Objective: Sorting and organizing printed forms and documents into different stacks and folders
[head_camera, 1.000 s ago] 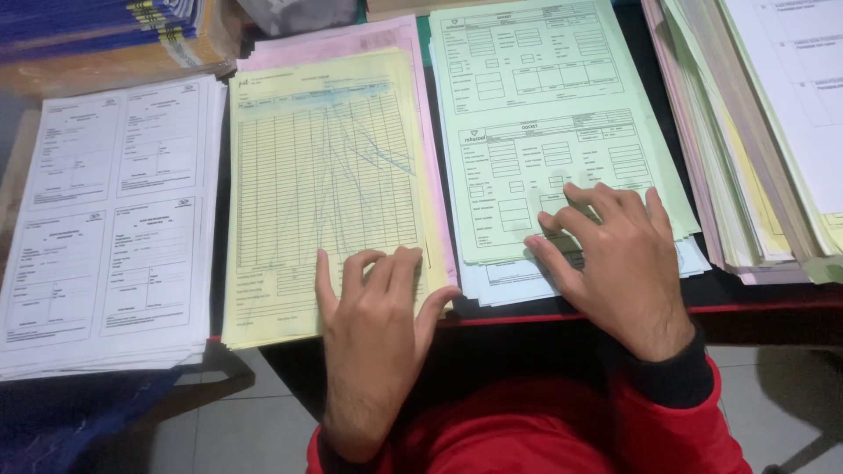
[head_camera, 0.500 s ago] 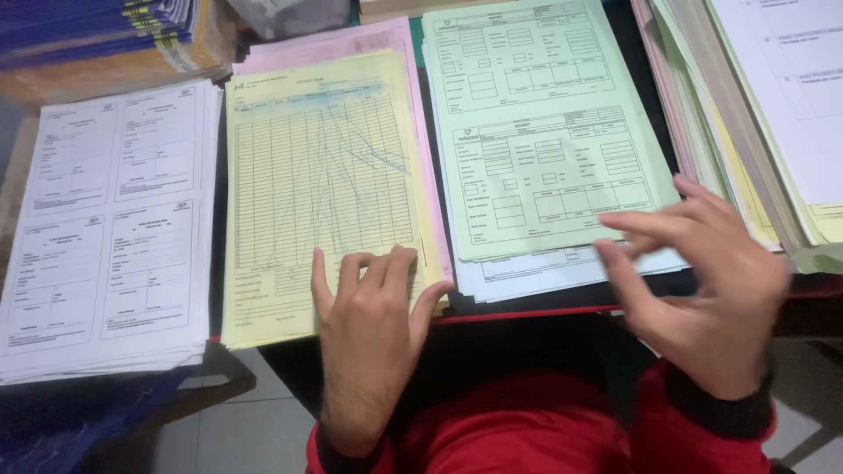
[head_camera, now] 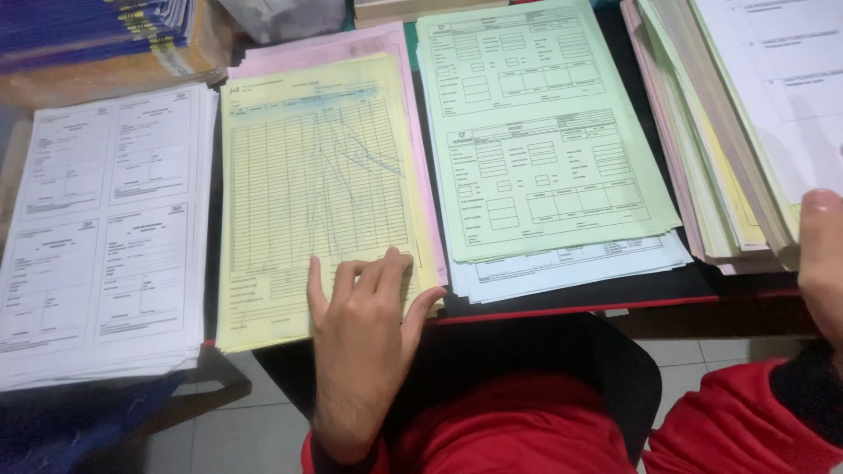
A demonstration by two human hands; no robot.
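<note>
- The left hand [head_camera: 364, 320] lies flat, fingers spread and gripping nothing, on the lower right corner of the yellow form stack [head_camera: 316, 189], which sits at the bench's near edge and overhangs it a little.
- A pink sheet pile [head_camera: 351, 39] shows under the yellow forms at their top and right side.
- The right hand [head_camera: 824, 254] is at the bench's right near corner, mostly out of frame; it touches the lower end of the mixed paper stack [head_camera: 729, 132], and I cannot tell whether it grips.
- The green form stack [head_camera: 536, 132] lies untouched between the two, pale blue sheets [head_camera: 571, 268] beneath it.
- White forms [head_camera: 105, 228] lie along the bench's left edge.
</note>
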